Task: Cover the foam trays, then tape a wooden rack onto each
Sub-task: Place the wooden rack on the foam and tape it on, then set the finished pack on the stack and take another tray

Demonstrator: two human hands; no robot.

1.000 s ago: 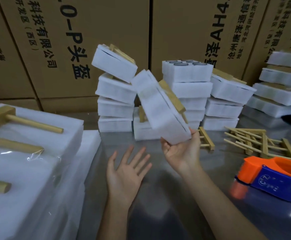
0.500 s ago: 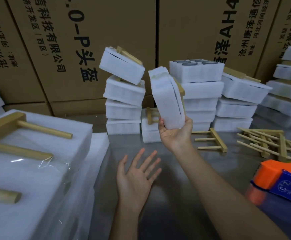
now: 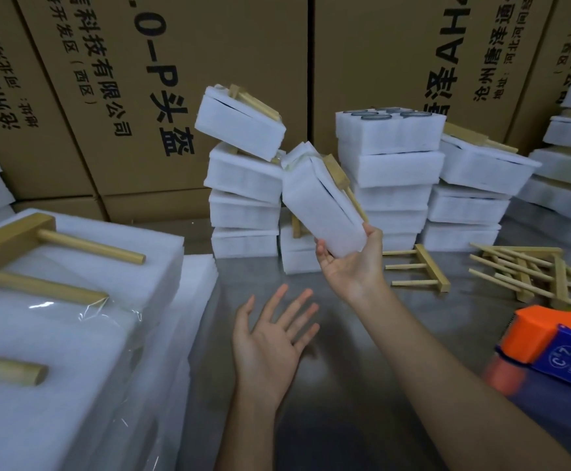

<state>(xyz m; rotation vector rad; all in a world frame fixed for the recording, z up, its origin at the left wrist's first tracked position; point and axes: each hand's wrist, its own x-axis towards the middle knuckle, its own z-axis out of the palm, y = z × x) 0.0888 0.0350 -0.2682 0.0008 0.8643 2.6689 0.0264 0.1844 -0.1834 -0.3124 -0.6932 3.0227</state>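
Note:
My right hand [image 3: 352, 263] grips the lower end of a covered white foam tray [image 3: 318, 202] that has a wooden rack [image 3: 336, 173] fixed to its right side. I hold it tilted in the air between two stacks of foam trays, the left stack [image 3: 243, 188] and the middle stack [image 3: 389, 164]. My left hand [image 3: 270, 338] hovers lower down over the metal table, palm up, fingers spread, holding nothing. One loose wooden rack [image 3: 423, 270] lies on the table to the right of my right hand.
An orange and blue tape dispenser [image 3: 556, 338] sits at the right edge. A pile of wooden racks [image 3: 532, 273] lies behind it. A large foam pack with a wooden rack [image 3: 39, 266] fills the left foreground. Cardboard boxes [image 3: 209, 62] wall the back. More foam trays [image 3: 569, 158] stack far right.
My right hand has carried the foam tray further forward and up toward the gap between the stacks, tilting it leftward again. My left hand has stayed spread below it.

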